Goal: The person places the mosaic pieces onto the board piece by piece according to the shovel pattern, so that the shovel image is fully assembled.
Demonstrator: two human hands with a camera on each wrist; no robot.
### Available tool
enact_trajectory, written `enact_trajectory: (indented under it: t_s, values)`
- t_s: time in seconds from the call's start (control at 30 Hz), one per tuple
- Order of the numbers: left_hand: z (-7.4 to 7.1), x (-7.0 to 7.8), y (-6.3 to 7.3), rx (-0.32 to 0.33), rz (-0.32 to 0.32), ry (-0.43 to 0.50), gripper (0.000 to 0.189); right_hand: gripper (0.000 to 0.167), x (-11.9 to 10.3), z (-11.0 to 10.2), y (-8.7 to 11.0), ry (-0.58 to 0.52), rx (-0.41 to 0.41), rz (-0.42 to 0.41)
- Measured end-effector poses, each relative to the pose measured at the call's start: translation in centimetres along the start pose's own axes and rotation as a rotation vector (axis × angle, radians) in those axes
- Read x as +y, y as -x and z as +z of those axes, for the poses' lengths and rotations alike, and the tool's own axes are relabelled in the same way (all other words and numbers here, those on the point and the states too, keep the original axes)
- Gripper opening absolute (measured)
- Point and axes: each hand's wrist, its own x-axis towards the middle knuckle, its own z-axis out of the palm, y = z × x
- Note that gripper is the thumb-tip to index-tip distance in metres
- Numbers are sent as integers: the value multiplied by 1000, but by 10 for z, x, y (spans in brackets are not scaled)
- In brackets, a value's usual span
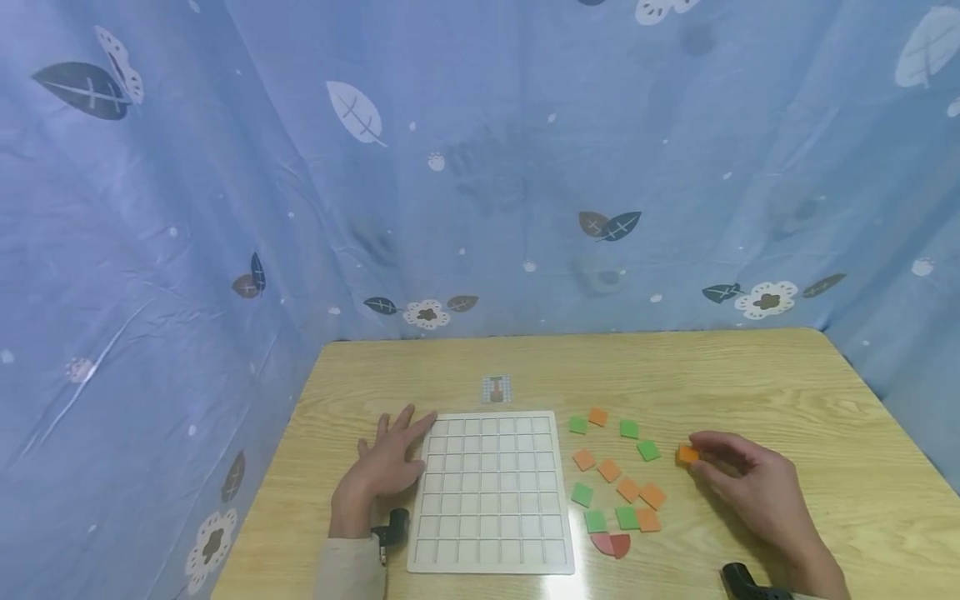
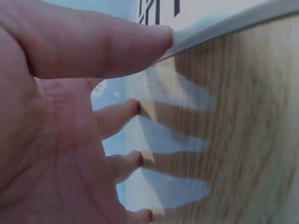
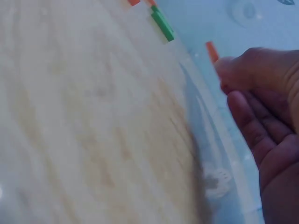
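A white grid board with square compartments lies on the table, its compartments bare. Along its left edge rests my left hand, fingers spread; in the left wrist view the thumb touches the board's side and the other fingertips press on the wood. Between thumb and fingers, my right hand pinches an orange square tile, right of the loose tiles. The right wrist view shows that orange tile edge-on, held off the table.
Several green tiles and orange tiles lie scattered right of the board. Two red curved pieces sit nearest me. A small patterned card lies beyond the board. Blue curtains stand behind and beside the table.
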Motion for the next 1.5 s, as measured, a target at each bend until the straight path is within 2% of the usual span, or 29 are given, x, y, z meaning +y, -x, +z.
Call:
enact_trajectory:
  t_s: [0.07, 0.17, 0.27, 0.37, 0.73, 1.0, 1.17, 1.5]
  values:
    - [1, 1, -1, -1, -1, -2, 81, 35, -4, -3, 0, 6, 24, -35]
    - [1, 2, -3, -1, -9, -5, 82, 37, -12, -5, -3, 28, 75, -132]
    - [1, 2, -3, 4, -17, 0, 82, 42, -25, -6, -10, 35, 108, -223]
    - [0, 1, -2, 8, -19, 11, 82, 46, -41, -5, -17, 38, 117, -271]
    - [1, 1, 0, 14, -15, 27, 82, 45, -87, 12, -33, -76, 58, -283]
    - [1, 0, 0, 14, -17, 7, 82, 40, -104, 37, -45, -139, -1, -323]
    - [1, 0, 1, 17, -19, 15, 82, 37, -113, 52, -55, -133, -27, -345]
    - [0, 1, 0, 12, -24, 13, 82, 34, -138, 77, -70, -157, -133, -283]
